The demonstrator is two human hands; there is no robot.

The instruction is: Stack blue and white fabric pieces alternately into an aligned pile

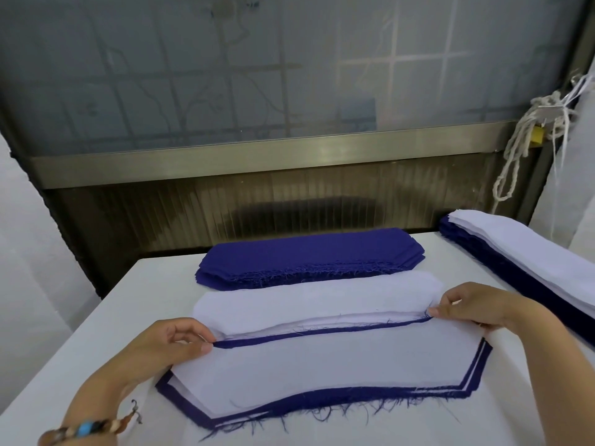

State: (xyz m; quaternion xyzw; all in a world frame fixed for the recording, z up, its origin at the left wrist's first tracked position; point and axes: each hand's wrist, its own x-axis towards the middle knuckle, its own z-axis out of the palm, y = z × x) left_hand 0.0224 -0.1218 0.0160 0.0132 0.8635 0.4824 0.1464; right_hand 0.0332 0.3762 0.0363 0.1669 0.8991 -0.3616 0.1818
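Item: blue-and-white fabric pile (pixel 322 371), long curved cloth pieces with frayed dark-blue edges and a white piece uppermost. It lies on the near part of the white table (pixel 154 272), just in front of the white fabric stack (pixel 315 300) and the blue fabric stack (pixel 309 255), probably so each colour is in easy reach in turn. Left hand (pixel 180 342) and right hand (pixel 476 304): set well apart, fingers curled, each pinching one far corner of the pile's top layers, judged to be squaring that edge.
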